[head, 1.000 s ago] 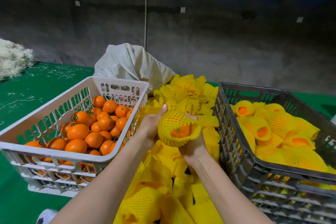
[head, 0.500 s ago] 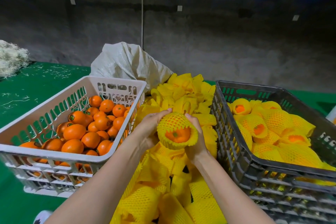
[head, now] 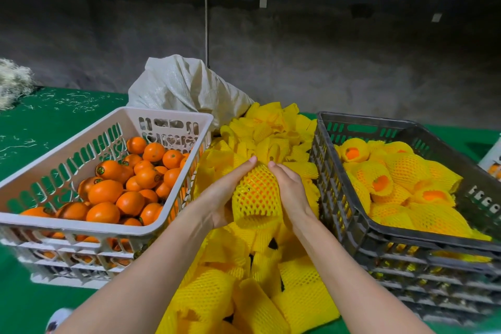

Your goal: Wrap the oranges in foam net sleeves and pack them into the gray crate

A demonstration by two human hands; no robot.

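Sleeve (head: 257, 207) farther over orange (head: 254, 183), green table (head: 54, 122)

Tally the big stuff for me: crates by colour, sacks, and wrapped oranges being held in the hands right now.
White crate: 1
Gray crate: 1
White sack: 1
Sleeved orange held between left hand and right hand: 1
Total: 4

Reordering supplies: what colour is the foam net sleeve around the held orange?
Yellow foam net sleeve, clearest in head view.
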